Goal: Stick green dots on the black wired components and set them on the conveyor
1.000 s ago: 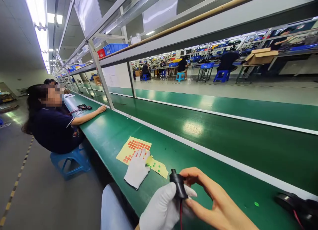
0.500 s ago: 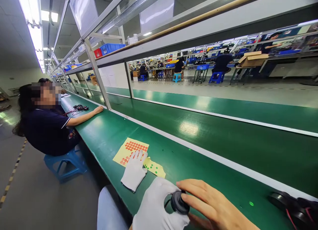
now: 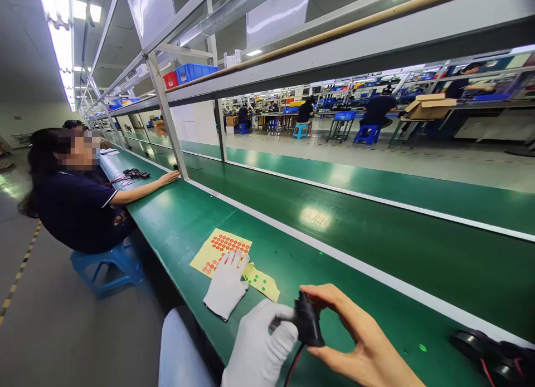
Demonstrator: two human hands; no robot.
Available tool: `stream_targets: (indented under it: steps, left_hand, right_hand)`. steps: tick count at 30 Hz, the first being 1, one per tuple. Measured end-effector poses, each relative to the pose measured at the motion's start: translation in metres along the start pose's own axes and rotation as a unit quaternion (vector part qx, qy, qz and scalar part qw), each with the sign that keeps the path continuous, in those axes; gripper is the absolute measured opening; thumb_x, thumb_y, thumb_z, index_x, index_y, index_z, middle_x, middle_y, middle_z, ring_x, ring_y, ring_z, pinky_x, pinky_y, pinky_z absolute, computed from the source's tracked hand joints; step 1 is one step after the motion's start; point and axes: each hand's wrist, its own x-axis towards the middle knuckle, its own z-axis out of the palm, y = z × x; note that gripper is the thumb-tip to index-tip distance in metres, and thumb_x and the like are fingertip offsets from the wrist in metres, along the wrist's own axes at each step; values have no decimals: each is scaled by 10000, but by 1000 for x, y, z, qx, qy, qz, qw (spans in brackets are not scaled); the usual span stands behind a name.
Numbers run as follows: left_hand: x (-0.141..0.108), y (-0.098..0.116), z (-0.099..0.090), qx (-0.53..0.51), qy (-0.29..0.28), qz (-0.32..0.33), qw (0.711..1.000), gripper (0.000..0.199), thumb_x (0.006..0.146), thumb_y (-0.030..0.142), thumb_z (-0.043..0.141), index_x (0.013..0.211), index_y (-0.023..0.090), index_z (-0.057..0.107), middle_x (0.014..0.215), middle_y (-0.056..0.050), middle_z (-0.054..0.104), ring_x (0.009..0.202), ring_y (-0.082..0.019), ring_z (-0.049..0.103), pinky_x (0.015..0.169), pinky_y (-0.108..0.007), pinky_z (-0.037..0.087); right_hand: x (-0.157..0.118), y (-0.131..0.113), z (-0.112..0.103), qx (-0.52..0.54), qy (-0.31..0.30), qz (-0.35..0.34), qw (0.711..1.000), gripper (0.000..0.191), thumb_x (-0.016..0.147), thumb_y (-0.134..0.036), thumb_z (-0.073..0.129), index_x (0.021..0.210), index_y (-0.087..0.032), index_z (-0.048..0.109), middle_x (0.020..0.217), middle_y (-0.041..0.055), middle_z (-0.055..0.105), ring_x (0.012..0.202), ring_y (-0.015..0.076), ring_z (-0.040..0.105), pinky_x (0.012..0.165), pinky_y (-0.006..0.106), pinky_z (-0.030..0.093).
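My right hand [image 3: 355,337], bare, grips a black cylindrical part [image 3: 308,320] between thumb and fingers. A thin red and black cable [image 3: 295,365] hangs from the part's lower end. My left hand [image 3: 261,342] wears a white glove; its curled thumb and fingers close against the part's left side. Just beyond it, an empty white glove [image 3: 225,287] lies flat on the green bench [image 3: 175,242]. Partly under that glove is a yellow sheet of red round stickers [image 3: 228,243]. A smaller yellow strip with green dots [image 3: 262,281] lies beside it.
Several black parts with red wires [image 3: 493,351] lie at the lower right, near a loose green dot [image 3: 422,348]. A white rail [image 3: 292,236] runs along the bench. A co-worker [image 3: 71,192] sits on the left by more wired parts [image 3: 132,174]. A metal post [image 3: 165,119] supports the shelf.
The black part has turned from facing me to side-on, and its cable now shows below. My right hand has shifted its grip to the part's two ends. The co-worker's hand has moved slightly right.
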Motion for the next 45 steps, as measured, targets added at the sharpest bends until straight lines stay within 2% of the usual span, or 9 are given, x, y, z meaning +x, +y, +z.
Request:
stream_targets:
  steps: [4, 10, 16, 22, 26, 32, 36, 40, 45]
  left_hand:
    - [6, -4, 7, -104, -74, -55, 990, 845, 666, 868, 633, 988, 95, 745, 914, -114, 667, 844, -223, 574, 807, -345, 433]
    - [9, -44, 31, -456, -147, -98, 872, 579, 715, 659, 738, 827, 91, 768, 793, -75, 629, 729, -135, 558, 760, -261, 450]
    - [22, -66, 38, -362, -127, -111, 917, 457, 780, 612, 706, 880, 167, 732, 929, -85, 683, 929, -240, 639, 903, -384, 493]
    - [35, -81, 11, -243, -117, -86, 959, 313, 866, 457, 685, 991, 172, 706, 974, -72, 706, 997, -229, 658, 1038, -476, 455]
    - [65, -94, -26, -134, -70, -21, 988, 147, 856, 358, 659, 940, 271, 742, 1000, -96, 722, 1216, -291, 581, 1098, -471, 423]
    - [115, -122, -82, 103, 38, 70, 992, 526, 653, 104, 700, 1146, 280, 754, 1282, -105, 668, 1512, -379, 233, 1257, -523, -49]
    - [121, -145, -95, 312, 42, 86, 945, 709, 655, 141, 698, 1358, 223, 654, 1505, -110, 518, 1461, -447, 317, 1245, -562, 41]
    - [124, -160, -96, 350, 52, 115, 928, 692, 640, 147, 693, 1325, 241, 676, 1480, -86, 550, 1443, -469, 314, 1245, -555, 37]
    - [130, -162, -99, 285, 43, 134, 948, 610, 619, 126, 702, 1199, 315, 725, 1435, -22, 589, 1438, -458, 289, 1248, -531, -18]
  right_hand:
    - [1, -15, -1, -91, -17, -42, 995, 703, 837, -219, 746, 1451, -340, 426, 1113, 40, 633, 930, 161, 683, 817, 216, 606]
    - [0, -28, 0, -90, -7, -27, 995, 665, 784, -206, 798, 1328, -309, 429, 1078, 18, 615, 913, 154, 665, 818, 213, 601]
    - [-4, -23, -2, -145, -38, -23, 989, 471, 875, -146, 667, 1263, -283, 437, 1107, 43, 570, 883, 138, 658, 743, 214, 592]
    - [61, 35, -131, -424, 40, -9, 905, 310, 959, -302, 564, 1244, -203, 491, 1172, 145, 537, 988, 271, 625, 826, 408, 576]
    - [137, 83, -187, -450, -37, 47, 891, 315, 893, -123, 571, 1208, -118, 557, 1242, 193, 543, 1041, 289, 595, 890, 451, 533]
    - [178, 156, -121, -381, -150, 103, 906, 197, 970, -294, 650, 1091, -138, 638, 1076, 66, 649, 951, 193, 640, 858, 389, 554]
    - [168, 175, -93, -329, -147, 140, 922, 252, 971, -293, 660, 1167, -137, 639, 1171, 87, 651, 1045, 223, 646, 918, 435, 552]
    - [158, 145, -108, -268, -89, 161, 946, 303, 963, -266, 660, 1233, -138, 611, 1263, 113, 625, 1136, 253, 624, 988, 485, 519]
    - [115, 3, -133, -150, -39, 90, 984, 184, 993, -339, 569, 1046, -175, 633, 1071, 63, 704, 998, 176, 678, 919, 322, 550]
